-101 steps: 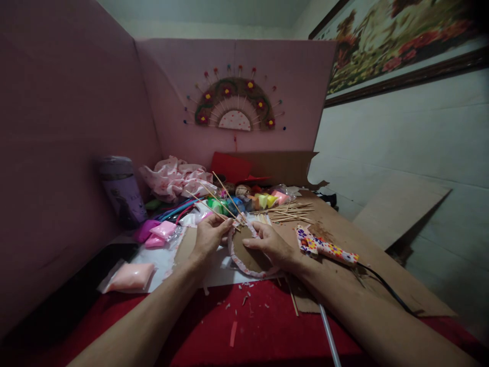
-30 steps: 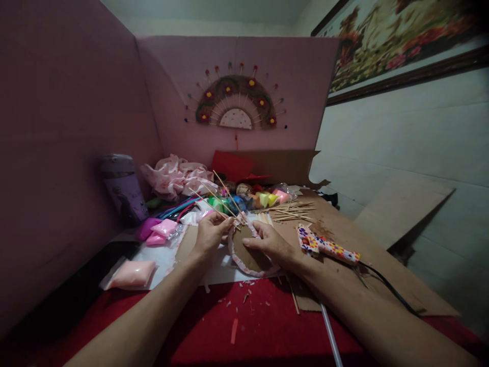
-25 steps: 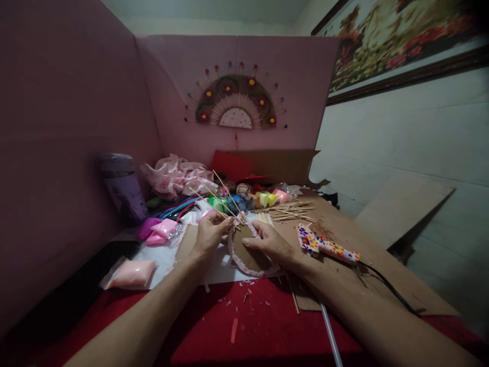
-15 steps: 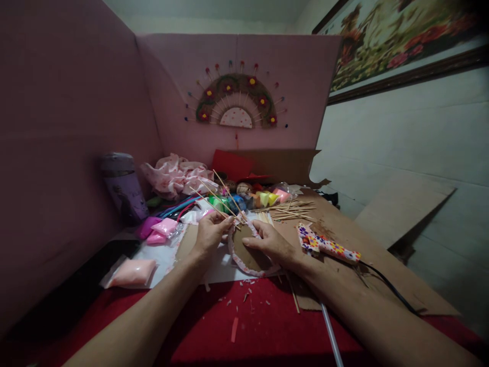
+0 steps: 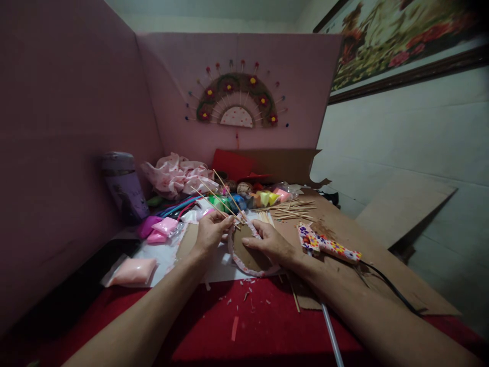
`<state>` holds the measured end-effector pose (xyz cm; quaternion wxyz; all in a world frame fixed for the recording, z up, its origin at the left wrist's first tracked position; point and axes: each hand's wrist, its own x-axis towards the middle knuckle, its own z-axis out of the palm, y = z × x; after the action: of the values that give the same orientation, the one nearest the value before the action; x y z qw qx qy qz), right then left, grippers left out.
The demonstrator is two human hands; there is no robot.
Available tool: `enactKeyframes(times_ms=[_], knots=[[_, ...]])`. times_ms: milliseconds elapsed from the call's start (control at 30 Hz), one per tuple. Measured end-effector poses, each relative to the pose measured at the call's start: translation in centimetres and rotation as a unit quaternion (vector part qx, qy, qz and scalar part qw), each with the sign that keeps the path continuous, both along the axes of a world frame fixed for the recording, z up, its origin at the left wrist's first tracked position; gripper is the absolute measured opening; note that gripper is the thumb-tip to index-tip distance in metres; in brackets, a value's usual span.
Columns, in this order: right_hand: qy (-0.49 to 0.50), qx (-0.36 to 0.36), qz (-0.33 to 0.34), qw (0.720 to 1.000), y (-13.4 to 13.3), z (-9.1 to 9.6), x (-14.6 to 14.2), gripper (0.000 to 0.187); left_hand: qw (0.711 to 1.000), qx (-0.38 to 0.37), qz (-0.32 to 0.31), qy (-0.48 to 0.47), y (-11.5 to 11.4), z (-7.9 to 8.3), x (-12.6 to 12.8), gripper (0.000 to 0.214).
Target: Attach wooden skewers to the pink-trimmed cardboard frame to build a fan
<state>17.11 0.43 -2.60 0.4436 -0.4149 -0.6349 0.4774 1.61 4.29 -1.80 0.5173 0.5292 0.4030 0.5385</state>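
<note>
Nothing shifts: my left grip still pinches a thin tan wooden stick, my right grip the pink-fabric-edged brown cardboard disc, steadying the work.

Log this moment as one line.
left hand: pinching thin stick; right hand: holding fabric-edged cardboard piece; flowered corded tool: lying on cardboard sheet

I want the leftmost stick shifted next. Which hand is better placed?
Left, I'd say: the left hand appears to pinch the leftmost stick near its lower end, while the right hand is busy holding the disc, thumb on its face.
</note>
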Motion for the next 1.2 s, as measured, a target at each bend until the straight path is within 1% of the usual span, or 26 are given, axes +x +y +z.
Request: enactKeyframes(times_ms=[100,267,433,567,700,967,1200], knots=[[0.004,-0.005,0.003,1.0,0.03,-0.07,-0.04,0.025,1.0,-0.003,-0.001,-0.001,-0.04,0.05,0.02,0.032],[-0.017,0.012,-0.004,1.0,0.0,0.1,-0.06,0.024,1.0,-0.009,-0.003,0.002,-0.07,0.11,0.02,0.032],[-0.021,0.004,-0.004,1.0,-0.08,0.08,-0.08,0.023,1.0,-0.012,0.0,0.007,-0.02,0.0,-0.04,0.032],[-0.031,0.016,0.005,0.999,0.05,-0.2,-0.04,0.024,1.0,-0.009,-0.003,0.014,0.02,-0.08,-0.11,0.031],[-0.036,0.011,0.004,0.999,0.16,-0.29,-0.01,0.029,1.0,-0.01,-0.006,0.02,-0.06,-0.01,-0.14,0.031],[-0.045,0.018,0.004,0.999,0.04,-0.2,0.02,0.027,1.0,-0.014,-0.004,0.023,-0.42,0.24,-0.09,0.028],[-0.043,0.019,0.007,0.999,-0.06,0.01,-0.07,0.031,1.0,-0.009,-0.013,0.023,-0.36,0.19,-0.08,0.029]])
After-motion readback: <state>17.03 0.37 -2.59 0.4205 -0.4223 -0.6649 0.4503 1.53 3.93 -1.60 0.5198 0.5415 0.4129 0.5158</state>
